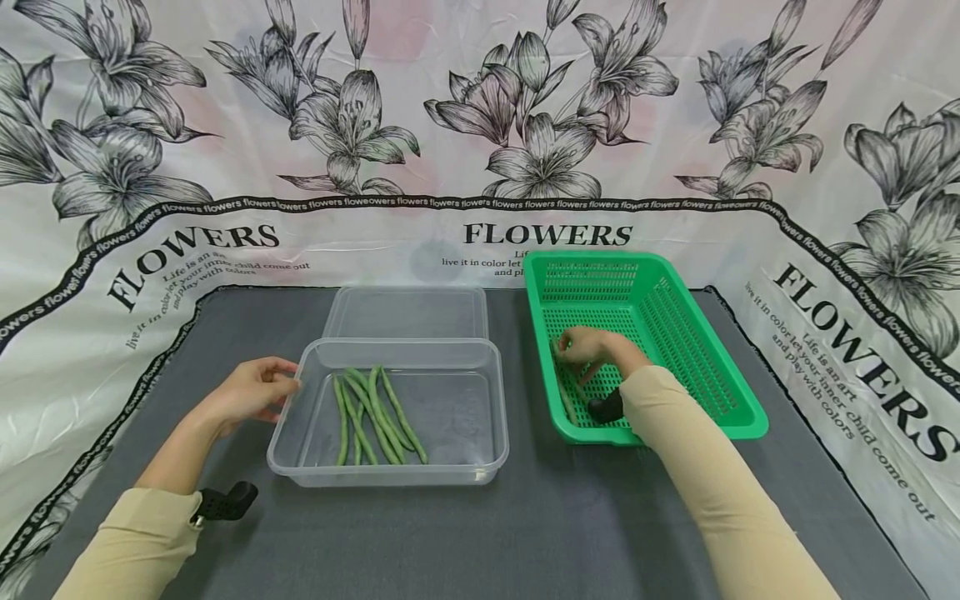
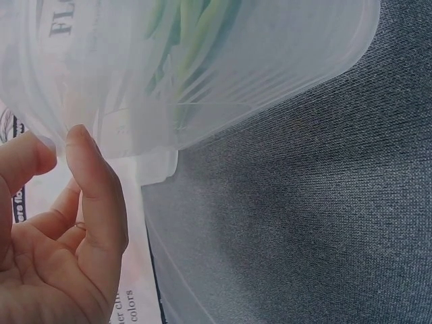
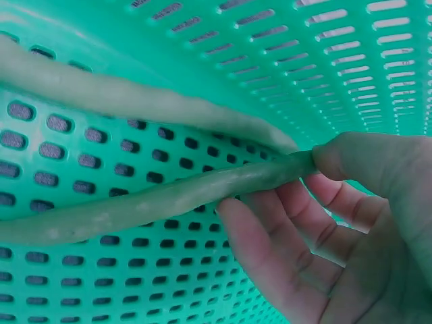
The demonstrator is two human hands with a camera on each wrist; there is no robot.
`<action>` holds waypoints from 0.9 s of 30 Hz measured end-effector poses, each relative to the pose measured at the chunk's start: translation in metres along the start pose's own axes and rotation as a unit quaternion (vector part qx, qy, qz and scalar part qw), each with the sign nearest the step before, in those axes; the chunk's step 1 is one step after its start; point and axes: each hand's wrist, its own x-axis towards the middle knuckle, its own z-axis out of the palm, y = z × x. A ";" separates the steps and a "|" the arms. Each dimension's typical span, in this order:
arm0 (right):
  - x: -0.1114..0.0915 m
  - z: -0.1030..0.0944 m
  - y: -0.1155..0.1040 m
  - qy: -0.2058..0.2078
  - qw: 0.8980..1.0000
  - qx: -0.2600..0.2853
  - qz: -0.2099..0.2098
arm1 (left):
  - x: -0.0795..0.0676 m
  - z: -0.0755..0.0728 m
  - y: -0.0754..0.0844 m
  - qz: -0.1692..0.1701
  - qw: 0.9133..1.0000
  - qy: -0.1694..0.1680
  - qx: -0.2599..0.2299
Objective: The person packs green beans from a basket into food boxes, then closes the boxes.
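Observation:
My left hand (image 1: 251,392) is at the left rim of a clear plastic container (image 1: 465,408), pinching it between thumb and finger. Several green beans (image 1: 381,417) lie lengthwise in the container, left of its middle. Inside the green basket (image 1: 720,400), my right hand (image 1: 592,346) pinches one end of a green bean (image 3: 169,196) between thumb and fingers. A second bean (image 3: 135,98) lies beside it along the basket's wall, its tip close to the held one.
A clear lid (image 1: 408,312) lies flat behind the container. Grey cloth (image 1: 450,542) covers the table. Behind and along both sides stands a white sheet (image 1: 375,242) printed with flowers and lettering.

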 end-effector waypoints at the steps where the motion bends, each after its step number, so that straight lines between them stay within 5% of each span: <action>1: 0.000 -0.001 0.000 0.000 1.000 0.003 -0.002 | 0.000 0.000 0.000 0.000 1.000 0.000 0.000; 27: -0.024 -0.038 -0.039 0.098 0.994 -0.015 -0.046 | 0.000 0.000 0.000 -0.004 1.000 -0.001 0.000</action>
